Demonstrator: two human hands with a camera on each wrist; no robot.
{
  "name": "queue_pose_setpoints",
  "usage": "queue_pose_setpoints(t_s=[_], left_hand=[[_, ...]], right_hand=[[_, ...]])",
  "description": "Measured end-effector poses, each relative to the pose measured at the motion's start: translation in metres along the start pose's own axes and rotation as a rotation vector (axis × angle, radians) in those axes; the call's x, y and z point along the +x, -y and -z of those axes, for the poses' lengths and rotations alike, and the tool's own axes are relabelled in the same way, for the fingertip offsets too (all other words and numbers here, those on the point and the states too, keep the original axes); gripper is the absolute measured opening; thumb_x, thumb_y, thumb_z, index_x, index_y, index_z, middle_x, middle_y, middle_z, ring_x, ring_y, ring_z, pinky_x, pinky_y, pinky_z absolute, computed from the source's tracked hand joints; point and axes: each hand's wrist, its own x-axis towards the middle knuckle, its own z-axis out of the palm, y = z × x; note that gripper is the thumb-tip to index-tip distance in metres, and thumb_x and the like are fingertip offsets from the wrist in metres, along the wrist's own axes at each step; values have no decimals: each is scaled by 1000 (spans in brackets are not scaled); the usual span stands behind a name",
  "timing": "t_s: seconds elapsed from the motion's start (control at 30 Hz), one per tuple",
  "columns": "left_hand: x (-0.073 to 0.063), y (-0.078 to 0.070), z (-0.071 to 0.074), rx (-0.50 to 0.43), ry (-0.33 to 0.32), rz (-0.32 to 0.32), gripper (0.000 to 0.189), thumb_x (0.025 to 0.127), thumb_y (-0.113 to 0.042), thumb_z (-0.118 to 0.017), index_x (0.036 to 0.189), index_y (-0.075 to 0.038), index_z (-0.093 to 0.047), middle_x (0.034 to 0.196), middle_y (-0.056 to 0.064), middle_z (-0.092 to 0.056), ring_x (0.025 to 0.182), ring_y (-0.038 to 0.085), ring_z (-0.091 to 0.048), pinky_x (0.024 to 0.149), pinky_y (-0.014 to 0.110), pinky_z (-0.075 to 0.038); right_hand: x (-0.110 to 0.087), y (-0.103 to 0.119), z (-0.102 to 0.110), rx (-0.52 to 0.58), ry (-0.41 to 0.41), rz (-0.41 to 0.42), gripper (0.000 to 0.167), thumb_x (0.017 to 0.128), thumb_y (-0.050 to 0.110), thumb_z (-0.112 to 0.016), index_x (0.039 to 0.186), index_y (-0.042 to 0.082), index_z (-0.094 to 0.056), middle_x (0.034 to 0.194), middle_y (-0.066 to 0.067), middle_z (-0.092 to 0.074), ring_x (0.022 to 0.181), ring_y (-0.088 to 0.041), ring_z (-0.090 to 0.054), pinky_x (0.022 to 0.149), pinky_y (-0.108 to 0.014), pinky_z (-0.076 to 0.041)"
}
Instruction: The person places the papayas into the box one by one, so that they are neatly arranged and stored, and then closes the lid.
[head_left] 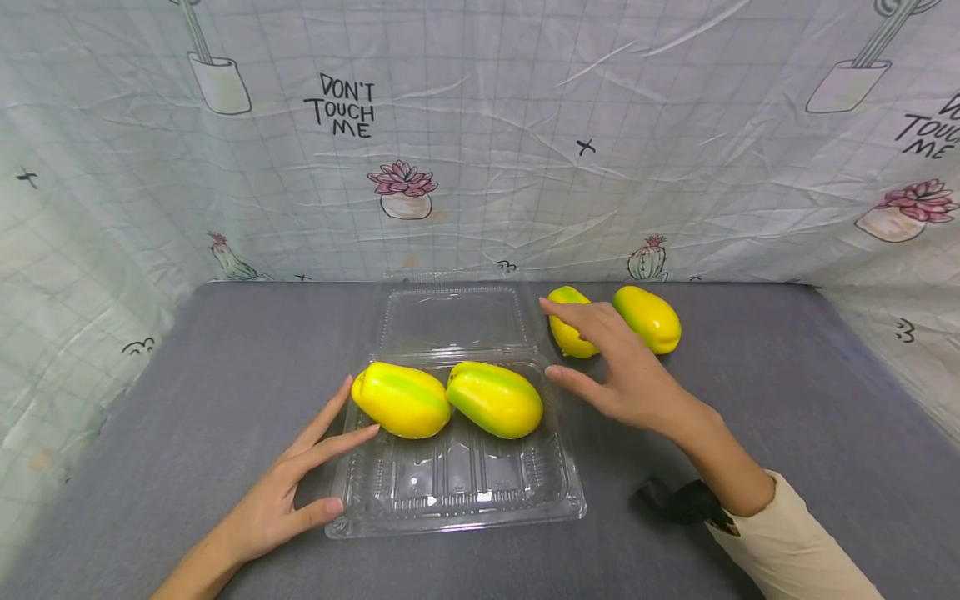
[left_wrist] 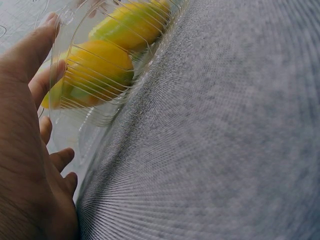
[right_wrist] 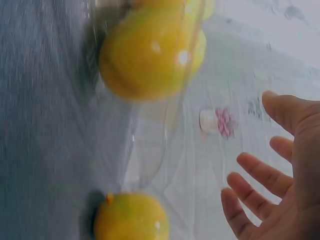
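A clear plastic clamshell box (head_left: 480, 521) lies with its lid (head_left: 453, 321) folded back. Two plump yellow-green fruits, mango-like in shape, sit side by side in its base: a left one (head_left: 401, 400) and a right one (head_left: 495, 400). My left hand (head_left: 277, 492) is at the box's left side, fingers spread, fingertips right by the left fruit and thumb at the rim. In the left wrist view both fruits show through the ribbed wall. My right hand (head_left: 630, 371) hovers right of the box, fingers extended and apart from the thumb, with nothing between them.
Two more such fruits lie beyond my right hand: one partly hidden by its fingers (head_left: 570, 321), the other farther right (head_left: 648, 321). A grey cloth (head_left: 225, 400) covers the table. A printed curtain (head_left: 480, 167) hangs behind and along both sides.
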Motion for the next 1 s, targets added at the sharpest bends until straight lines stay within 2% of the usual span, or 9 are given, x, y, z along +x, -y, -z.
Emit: queue_pose_setpoints(t_s=[0.13,0.27,0.37,0.5,0.67,0.83,1.0], left_hand=[[0,0,0,3,1,1,57,88,-26,-65,138,-2,-50,154,29,-8,142,42,-9,109,23,-12],[0,-1,0,1,2,1,57,88,-26,-65,138,-3,-49,154,29,-8,142,42,-9,109,23,-12],[0,0,0,1,1,-4,57,88,-25,-65,138,-3,-49,154,30,-9,142,42,-9,109,23,-12],[0,0,0,3,-2,-7,57,88,-26,-65,138,-2,-50,154,30,-9,142,42,-10,109,24,-12],[0,0,1,11,0,-2,57,88,-28,-64,138,-3,-50,154,29,-9,142,42,-10,110,24,-12],[0,-1,1,0,1,7,57,88,-27,-64,138,-2,-50,154,29,-8,142,42,-9,109,24,-12],[1,-1,1,1,2,3,57,88,-27,-64,138,-2,-50,154,29,-8,142,42,-9,110,24,-12]], right_hand=[[-5,-13,10,-29,-81,-40,70,79,9,-76,142,9,-46,135,-5,-53,108,-20,-49,87,-34,-38],[-13,-25,22,-68,-114,-129,69,81,9,-74,144,13,-44,132,-6,-55,103,-20,-49,82,-36,-40],[-19,-34,29,-74,-134,-211,68,84,10,-72,145,17,-43,134,-6,-53,111,-24,-49,87,-44,-41],[-25,-44,37,-66,-167,-305,65,88,12,-69,146,23,-42,135,-8,-53,113,-27,-49,88,-47,-40],[-33,-56,47,-73,-193,-406,61,91,18,-65,147,27,-40,135,-9,-53,113,-26,-49,88,-40,-38],[-40,-65,56,-23,-203,-522,60,94,24,-62,146,36,-36,138,-8,-51,114,-25,-47,87,-26,-35],[-46,-74,58,-3,-201,-572,60,95,26,-61,147,36,-34,141,-9,-48,116,-27,-46,88,-29,-35]])
